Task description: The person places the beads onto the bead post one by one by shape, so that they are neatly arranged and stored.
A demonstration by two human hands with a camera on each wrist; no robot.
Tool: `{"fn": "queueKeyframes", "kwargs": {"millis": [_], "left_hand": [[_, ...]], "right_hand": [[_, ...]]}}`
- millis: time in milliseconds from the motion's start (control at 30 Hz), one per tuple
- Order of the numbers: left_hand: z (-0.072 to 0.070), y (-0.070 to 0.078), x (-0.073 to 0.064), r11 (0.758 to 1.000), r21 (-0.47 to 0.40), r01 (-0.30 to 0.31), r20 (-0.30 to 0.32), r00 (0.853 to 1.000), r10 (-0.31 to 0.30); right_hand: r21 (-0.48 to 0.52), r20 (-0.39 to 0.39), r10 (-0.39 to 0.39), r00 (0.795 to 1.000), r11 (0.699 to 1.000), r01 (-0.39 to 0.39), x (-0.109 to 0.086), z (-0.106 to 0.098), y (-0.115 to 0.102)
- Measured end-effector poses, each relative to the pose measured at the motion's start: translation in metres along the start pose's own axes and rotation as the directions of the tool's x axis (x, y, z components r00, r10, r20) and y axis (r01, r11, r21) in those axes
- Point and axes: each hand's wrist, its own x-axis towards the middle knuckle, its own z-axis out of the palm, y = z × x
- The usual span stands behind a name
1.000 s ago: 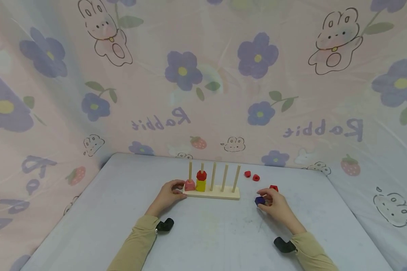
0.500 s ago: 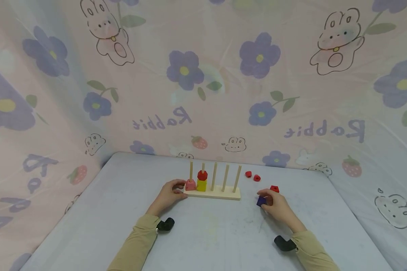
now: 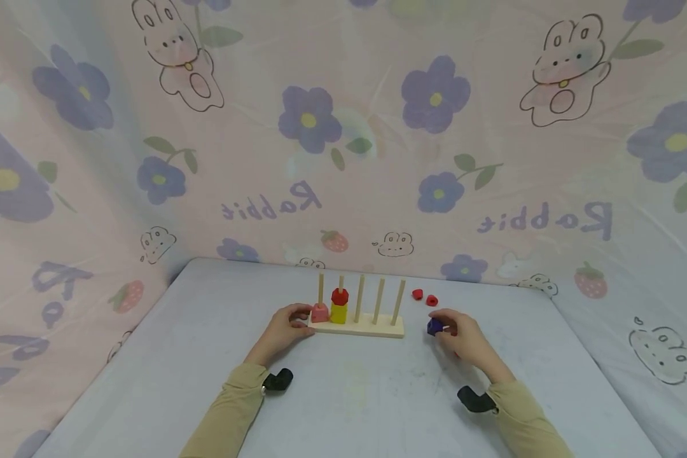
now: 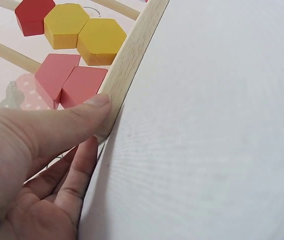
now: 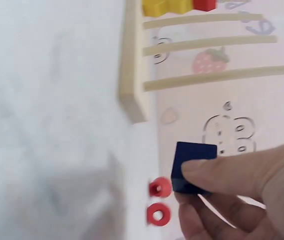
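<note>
My left hand grips the left end of a wooden peg stacker, thumb along the front edge of its base and fingers behind the corner. Pink blocks sit low on the leftmost peg. The second peg carries two yellow hexagonal blocks with a red block on top; the other three pegs are bare. Right of the stacker, my right hand pinches a dark blue block between thumb and fingers, raised above the table.
Two small red pieces with holes lie on the white table behind the right hand, beyond the stacker's right end. A patterned cloth with flowers and rabbits hangs behind the table and along its sides.
My right hand turns the blue block, then moves it up and slightly left toward the stacker. A red block that lay behind that hand is now hidden. My left hand stays on the base.
</note>
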Motion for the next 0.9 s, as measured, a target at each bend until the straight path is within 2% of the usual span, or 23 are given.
{"fn": "queueKeyframes", "kwargs": {"millis": [133,267,433,533,667,900], "left_hand": [[0.001,0.0,0.0,1.0,0.001,0.002,0.001,1.0,-0.002],[0.001,0.0,0.0,1.0,-0.003,0.0,0.003,1.0,0.0],[0.0,0.0,0.0,1.0,-0.003,0.005,-0.004,1.0,-0.005],[-0.001,0.0,0.0,1.0,0.0,0.012,-0.005,1.0,-0.012],[-0.001,0.001,-0.001,1.0,-0.002,0.011,-0.003,1.0,-0.011],[-0.001,0.001,0.0,1.0,-0.005,0.0,0.002,1.0,0.0]], "right_hand": [[0.123,-0.034,-0.018,0.999,0.992,0.022,0.009,-0.007,-0.013],[0.247,-0.092,-0.025,0.995,0.968,0.047,0.018,-0.012,-0.023],[0.361,-0.164,0.017,0.986,0.932,0.044,0.029,-0.019,-0.044],[0.402,-0.191,0.036,0.981,0.915,0.045,0.036,-0.024,-0.055],[0.444,-0.212,0.025,0.977,0.893,0.074,0.044,-0.026,-0.07],[0.549,-0.216,-0.031,0.976,0.823,0.147,0.056,-0.021,-0.092]]}}
